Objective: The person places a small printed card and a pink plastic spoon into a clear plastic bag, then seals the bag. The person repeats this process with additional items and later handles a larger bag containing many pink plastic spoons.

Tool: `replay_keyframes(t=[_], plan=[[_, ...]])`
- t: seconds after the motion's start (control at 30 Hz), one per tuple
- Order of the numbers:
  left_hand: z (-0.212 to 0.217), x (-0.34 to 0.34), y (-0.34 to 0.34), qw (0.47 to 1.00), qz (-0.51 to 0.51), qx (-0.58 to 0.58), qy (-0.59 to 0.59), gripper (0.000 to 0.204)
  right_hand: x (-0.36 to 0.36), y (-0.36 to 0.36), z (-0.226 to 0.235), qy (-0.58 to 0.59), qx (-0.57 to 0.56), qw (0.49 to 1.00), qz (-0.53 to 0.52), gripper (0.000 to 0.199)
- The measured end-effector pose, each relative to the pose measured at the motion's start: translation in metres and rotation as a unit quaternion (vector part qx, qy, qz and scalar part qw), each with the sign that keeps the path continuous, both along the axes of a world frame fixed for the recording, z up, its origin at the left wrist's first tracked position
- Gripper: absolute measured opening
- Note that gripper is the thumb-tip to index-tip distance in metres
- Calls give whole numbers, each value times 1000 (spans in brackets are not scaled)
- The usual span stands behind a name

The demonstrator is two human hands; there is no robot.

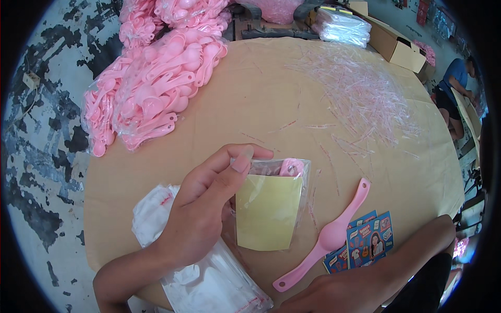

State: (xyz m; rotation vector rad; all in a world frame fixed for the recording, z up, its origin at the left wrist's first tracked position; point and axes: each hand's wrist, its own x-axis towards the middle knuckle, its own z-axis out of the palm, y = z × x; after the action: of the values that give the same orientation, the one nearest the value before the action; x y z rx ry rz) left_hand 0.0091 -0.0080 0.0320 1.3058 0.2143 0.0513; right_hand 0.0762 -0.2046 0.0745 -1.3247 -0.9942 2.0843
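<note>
My left hand (209, 198) pinches the top edge of a small clear plastic bag (306, 195) between thumb and fingers. Inside the bag sit a plain pale yellow card (269, 214) and a pink plastic piece whose holed end shows at the top. To the right, a pink plastic spoon (332, 237) with a round bowl midway between two flat handles lies slantwise on the table. It partly covers a few blue printed cards (373, 239). At the lower edge is my right hand (334, 295), close to the spoon's near end; its fingers are mostly out of sight.
Under my left forearm lies a stack of clear plastic bags (219, 284). Large bags of pink spoons (162, 78) fill the table's far left. Thin clear strips (360, 94) are strewn at the far right. Beyond stand wrapped packs (342, 26) and a cardboard box (394, 41). Another person (456, 78) sits right.
</note>
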Motion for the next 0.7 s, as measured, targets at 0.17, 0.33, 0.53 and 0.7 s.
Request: replay_keyframes(t=[0.17, 0.33, 0.53, 0.7], plan=[[0, 1, -3, 1000, -10, -23, -11, 37, -3, -4, -11, -19, 151, 988, -33, 31], [1, 0, -2, 999, -23, -29, -7, 39, -12, -10, -30, -80, 380, 919, -61, 29], [-1, -1, -1, 999, -33, -25, -12, 38, -17, -12, -45, -77, 424, 899, -77, 27], [-3, -1, 0, 999, -22, -22, -6, 35, -18, -10, -39, -109, 445, 885, -88, 26]])
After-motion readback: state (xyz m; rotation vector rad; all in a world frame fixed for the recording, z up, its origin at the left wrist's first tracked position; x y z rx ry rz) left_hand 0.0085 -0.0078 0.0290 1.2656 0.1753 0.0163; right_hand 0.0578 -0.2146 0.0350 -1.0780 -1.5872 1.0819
